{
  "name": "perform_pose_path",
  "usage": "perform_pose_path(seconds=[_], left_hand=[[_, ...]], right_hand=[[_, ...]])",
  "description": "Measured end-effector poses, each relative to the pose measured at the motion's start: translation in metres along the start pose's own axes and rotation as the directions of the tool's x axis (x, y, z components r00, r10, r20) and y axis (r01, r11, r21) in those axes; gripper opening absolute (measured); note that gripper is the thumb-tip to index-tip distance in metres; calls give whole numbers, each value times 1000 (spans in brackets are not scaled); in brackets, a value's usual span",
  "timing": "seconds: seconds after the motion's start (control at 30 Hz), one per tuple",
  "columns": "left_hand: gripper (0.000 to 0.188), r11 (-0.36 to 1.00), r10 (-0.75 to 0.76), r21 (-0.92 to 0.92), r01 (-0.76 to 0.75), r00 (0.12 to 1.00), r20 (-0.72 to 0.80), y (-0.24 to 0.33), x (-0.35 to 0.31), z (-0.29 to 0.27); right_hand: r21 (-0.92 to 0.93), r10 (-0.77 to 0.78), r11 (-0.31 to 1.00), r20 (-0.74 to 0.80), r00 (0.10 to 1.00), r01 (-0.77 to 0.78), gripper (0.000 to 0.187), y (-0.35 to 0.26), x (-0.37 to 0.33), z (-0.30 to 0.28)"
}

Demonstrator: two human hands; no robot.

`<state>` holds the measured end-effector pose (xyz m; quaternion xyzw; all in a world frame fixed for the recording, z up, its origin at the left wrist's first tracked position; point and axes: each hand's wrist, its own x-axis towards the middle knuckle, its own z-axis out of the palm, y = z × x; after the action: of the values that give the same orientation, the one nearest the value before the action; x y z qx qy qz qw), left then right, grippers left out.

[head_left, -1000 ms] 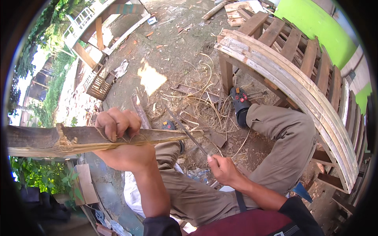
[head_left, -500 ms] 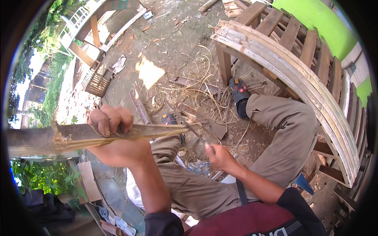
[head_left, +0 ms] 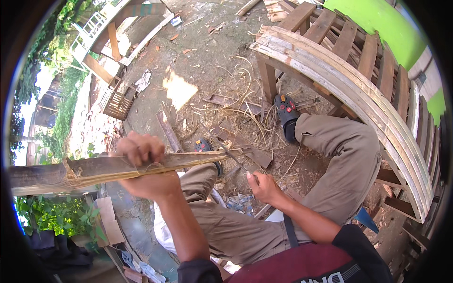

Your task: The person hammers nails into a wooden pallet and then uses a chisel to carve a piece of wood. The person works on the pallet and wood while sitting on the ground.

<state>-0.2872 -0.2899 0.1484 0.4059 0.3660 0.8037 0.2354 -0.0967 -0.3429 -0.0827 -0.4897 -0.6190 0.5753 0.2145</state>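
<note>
A long split bamboo pole (head_left: pixel 101 172) runs in from the left edge, nearly level, and tapers to a thin end. My left hand (head_left: pixel 150 181) is wrapped round it, with blurred fingers over the top and the palm below. On its left part a rough node stands out. In my right hand (head_left: pixel 265 187) is a knife, closed in the fingers by its handle. The narrow dark knife blade (head_left: pixel 232 156) slants up and left, crossing the bamboo's thin end. Whether the edge bites into the bamboo, I cannot tell.
Curled bamboo shavings (head_left: pixel 247 111) and wood scraps litter the ground ahead. A slatted wooden bench (head_left: pixel 351 78) curves along the right, close to my knee. A slatted crate (head_left: pixel 118 104) lies far left. Leafy plants (head_left: pixel 56 214) and a cardboard piece (head_left: pixel 107 221) are at lower left.
My left hand has shifted slightly right, and the bamboo's left part sits a little lower. The right hand and knife have hardly moved.
</note>
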Motion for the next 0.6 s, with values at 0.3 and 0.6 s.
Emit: perform_pose_path(seconds=[0.3,0.6], left_hand=[[48,998,-57,-34,57,998,16,-26,-26,-21],[45,996,6,-94,-6,1000,1,-21,-53,-17]], right_hand=[[178,-195,967,64,979,181,49,-76,-8,-4],[225,-196,960,126,973,164,40,-96,-17,-9]])
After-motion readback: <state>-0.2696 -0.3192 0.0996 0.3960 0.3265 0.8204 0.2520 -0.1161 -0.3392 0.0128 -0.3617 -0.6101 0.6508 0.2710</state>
